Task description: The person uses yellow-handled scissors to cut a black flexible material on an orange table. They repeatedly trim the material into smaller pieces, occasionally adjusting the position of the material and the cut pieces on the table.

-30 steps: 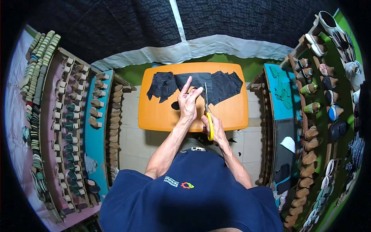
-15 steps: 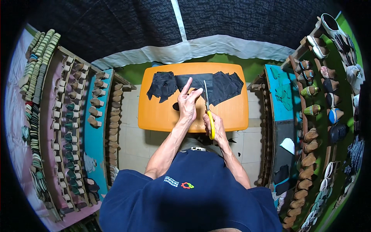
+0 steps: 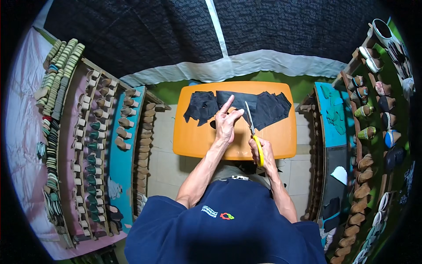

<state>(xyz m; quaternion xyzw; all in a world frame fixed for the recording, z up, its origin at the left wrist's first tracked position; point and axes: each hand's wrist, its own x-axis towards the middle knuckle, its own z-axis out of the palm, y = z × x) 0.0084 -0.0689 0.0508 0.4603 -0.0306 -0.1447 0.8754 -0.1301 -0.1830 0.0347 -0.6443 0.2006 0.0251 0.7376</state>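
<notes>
My right hand (image 3: 262, 152) grips scissors (image 3: 258, 147) by their yellow handles, over the near right part of the orange table. Their metal blades point away from me, beside black material. Left of them, my left hand (image 3: 226, 125) is raised with index finger and thumb stretched apart; its other fingers are partly hidden, and I see nothing held. Beyond the hands lies a smooth dark piece (image 3: 225, 96), between crumpled black fabric (image 3: 202, 105) on the left and stacked black pieces (image 3: 273, 108) on the right. A small black scrap (image 3: 213, 124) shows beside my left hand.
The orange table (image 3: 189, 143) has rounded corners. Racks of shoe lasts (image 3: 94, 171) stand on the left, and more lasts and shoes (image 3: 362, 176) on the right. Green pieces (image 3: 335, 112) lie on a blue shelf. A dark patterned curtain (image 3: 145, 39) hangs behind.
The whole scene has shifted right and slightly down in view. Against the table, both hands stay nearly in place, and the scissors lean a little more to the left.
</notes>
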